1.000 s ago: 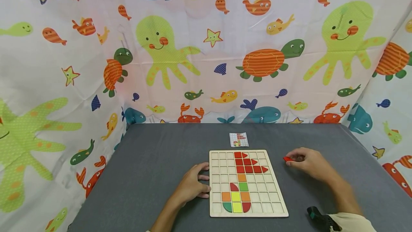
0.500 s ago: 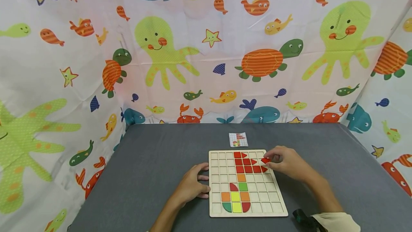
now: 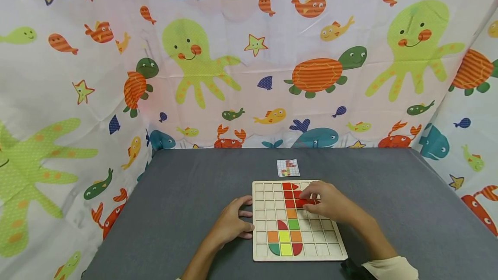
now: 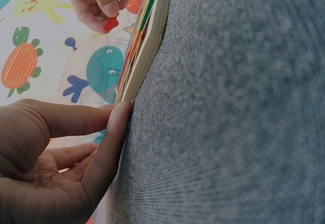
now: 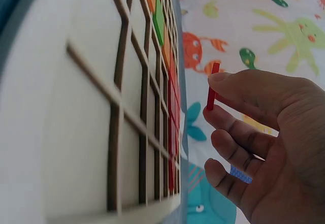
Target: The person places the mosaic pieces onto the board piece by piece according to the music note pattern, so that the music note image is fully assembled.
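Observation:
A light wooden grid board point(image 3: 324, 249) lies on the grey table. Red squares and triangles point(image 3: 288, 194) fill part of its upper rows; an orange square point(image 3: 292, 214), a green square point(image 3: 293, 224) and several more coloured tiles sit below them. My right hand point(image 3: 336, 202) is over the board's upper right, hiding some red pieces. Between thumb and forefinger it pinches a thin red tile point(image 5: 213, 87), seen edge-on in the right wrist view and held off the grid. My left hand point(image 3: 231, 221) rests by the board's left edge, fingertips touching the rim, fingers loosely bent.
Just behind the board lies a small printed card point(image 3: 288, 168) with a coloured grid pattern. A curtain point(image 3: 256, 68) with sea animals hangs behind the table and along both sides. A dark band point(image 3: 355, 270) is at the right wrist.
My right hand has moved left from the bare table at the right, across the board's right edge, bringing the red tile over the red rows. The left hand stays in place.

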A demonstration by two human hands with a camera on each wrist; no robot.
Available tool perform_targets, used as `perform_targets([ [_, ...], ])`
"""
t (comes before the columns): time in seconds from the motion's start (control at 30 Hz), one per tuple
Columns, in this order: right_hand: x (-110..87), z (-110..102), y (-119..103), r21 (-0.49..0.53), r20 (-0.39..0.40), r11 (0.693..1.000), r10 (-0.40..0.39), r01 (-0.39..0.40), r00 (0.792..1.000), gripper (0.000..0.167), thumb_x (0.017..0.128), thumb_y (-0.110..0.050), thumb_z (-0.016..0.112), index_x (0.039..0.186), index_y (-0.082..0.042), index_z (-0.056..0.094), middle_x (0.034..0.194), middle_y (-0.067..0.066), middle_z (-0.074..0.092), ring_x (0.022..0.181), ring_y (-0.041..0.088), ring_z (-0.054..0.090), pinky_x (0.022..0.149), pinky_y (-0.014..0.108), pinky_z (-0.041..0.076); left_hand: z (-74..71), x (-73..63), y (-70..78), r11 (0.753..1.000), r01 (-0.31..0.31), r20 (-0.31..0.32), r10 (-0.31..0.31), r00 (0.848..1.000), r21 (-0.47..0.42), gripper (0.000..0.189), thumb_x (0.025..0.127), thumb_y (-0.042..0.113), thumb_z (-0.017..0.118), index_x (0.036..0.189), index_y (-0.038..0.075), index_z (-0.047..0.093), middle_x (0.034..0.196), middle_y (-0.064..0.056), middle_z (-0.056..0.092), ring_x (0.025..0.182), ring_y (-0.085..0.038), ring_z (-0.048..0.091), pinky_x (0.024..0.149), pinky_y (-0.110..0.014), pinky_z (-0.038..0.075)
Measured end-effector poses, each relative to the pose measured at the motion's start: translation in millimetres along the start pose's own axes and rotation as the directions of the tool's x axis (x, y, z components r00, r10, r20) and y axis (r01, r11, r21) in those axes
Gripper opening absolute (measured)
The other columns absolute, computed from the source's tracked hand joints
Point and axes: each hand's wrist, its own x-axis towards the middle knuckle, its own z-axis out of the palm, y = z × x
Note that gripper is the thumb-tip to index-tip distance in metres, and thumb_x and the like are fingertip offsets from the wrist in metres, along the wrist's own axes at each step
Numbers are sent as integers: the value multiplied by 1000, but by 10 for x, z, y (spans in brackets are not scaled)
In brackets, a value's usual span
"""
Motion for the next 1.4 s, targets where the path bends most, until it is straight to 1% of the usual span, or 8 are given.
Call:
perform_targets([
  [0.2,60,108,-137,16,83,1000,25,-26,996,17,94,-23,81,110,-19,79,112,-4,68,106,20,59,92,39,59,8,3,6,1000,9,-5,-9,1000,7,84,79,-17,79,154,5,50,149,-17,52,118,-31,65,61,-40,68],
  [0.3,86,158,-207,20,111,999,38,-40,993,16,94,-23,80,110,-20,79,113,-6,67,107,19,58,93,42,59,12,4,6,1000,14,-8,-13,1000,9,84,79,-17,80,155,5,50,149,-17,52,118,-31,66,61,-40,68],
  [0.47,135,245,-316,5,127,1000,9,-10,992,15,93,-27,82,108,-22,80,111,-9,68,108,17,58,97,47,57,10,4,-4,1000,12,-9,-12,1000,2,85,79,-17,79,155,5,50,150,-17,51,119,-31,65,61,-40,68],
  [0.57,169,296,-381,2,145,1000,-10,9,989,15,93,-26,82,107,-22,80,108,-10,67,104,16,58,94,42,58,8,4,-12,1000,10,-10,-10,1000,4,84,79,-17,79,155,5,50,149,-17,52,119,-31,65,61,-40,68],
  [0.73,205,372,-467,29,184,999,-37,33,982,13,92,-23,82,104,-22,79,104,-11,68,94,14,57,82,30,55,11,2,-11,1000,2,-7,-2,1000,2,84,79,-17,79,154,4,50,149,-17,52,118,-32,65,61,-40,68],
  [0.9,233,439,-513,44,217,997,-77,68,973,13,92,-23,83,104,-20,79,102,-10,67,88,9,57,78,27,54,14,-12,-8,1000,-15,-1,15,1000,3,83,79,-18,78,154,2,49,149,-19,52,118,-34,65,63,-40,68],
  [1.17,248,503,-574,-14,237,996,-79,85,968,13,91,-26,84,103,-23,80,103,-13,67,96,9,54,85,30,56,15,-14,-2,1000,-11,-5,11,1000,4,82,79,-18,77,154,2,50,149,-19,52,119,-33,65,62,-40,68],
  [1.4,263,528,-587,-18,236,993,-110,117,965,15,91,-19,82,106,-21,81,107,-11,68,100,11,55,88,30,58,16,-11,-4,1000,-11,-6,11,1000,10,81,79,-17,78,154,2,50,148,-19,53,119,-33,65,62,-40,68],
])
